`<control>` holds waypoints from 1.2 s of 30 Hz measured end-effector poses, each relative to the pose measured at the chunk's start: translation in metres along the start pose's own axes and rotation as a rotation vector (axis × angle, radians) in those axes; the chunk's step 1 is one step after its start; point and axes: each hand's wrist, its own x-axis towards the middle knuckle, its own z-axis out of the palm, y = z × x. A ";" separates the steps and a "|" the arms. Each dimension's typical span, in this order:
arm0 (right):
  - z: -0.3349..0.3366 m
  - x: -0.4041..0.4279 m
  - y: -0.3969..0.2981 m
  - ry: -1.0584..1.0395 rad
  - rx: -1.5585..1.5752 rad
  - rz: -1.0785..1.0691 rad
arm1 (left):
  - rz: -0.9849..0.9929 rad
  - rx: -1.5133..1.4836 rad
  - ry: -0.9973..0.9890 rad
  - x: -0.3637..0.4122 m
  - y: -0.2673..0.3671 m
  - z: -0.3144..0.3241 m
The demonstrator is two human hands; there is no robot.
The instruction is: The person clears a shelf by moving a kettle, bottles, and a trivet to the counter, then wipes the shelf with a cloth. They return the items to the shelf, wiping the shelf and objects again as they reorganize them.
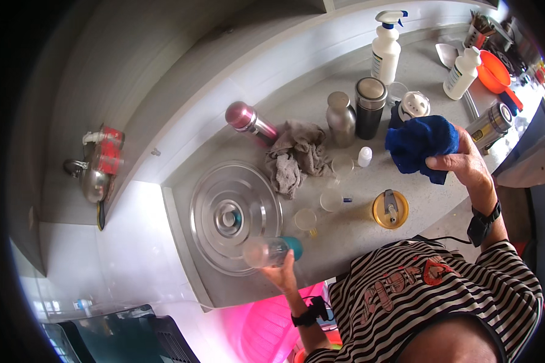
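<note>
My left hand [281, 273] is closed around a clear bottle with a teal cap [272, 252], tilted almost level above the edge of a round metal pot lid [259, 199]. Bunched in my right hand [468, 161] is a dark blue cloth [420, 145], raised over the counter; part of a white-lidded container [414, 105] shows behind it. A tumbler with an amber lid [390, 209] stands on the counter between my hands. Several small clear cups [305, 220] stand left of it, near a small white bottle [364, 156].
A grey-brown rag [297, 152] lies beside a pink flask [250, 120]. Behind stand a steel bottle [341, 118], a black flask [370, 109] and a white spray bottle [385, 54]. Another steel flask [490, 127], a white bottle [462, 75] and an orange ladle [494, 71] are at right.
</note>
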 end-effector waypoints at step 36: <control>0.153 0.097 -0.079 -0.143 -0.689 -1.146 | 0.055 -0.550 -0.869 0.102 0.287 0.113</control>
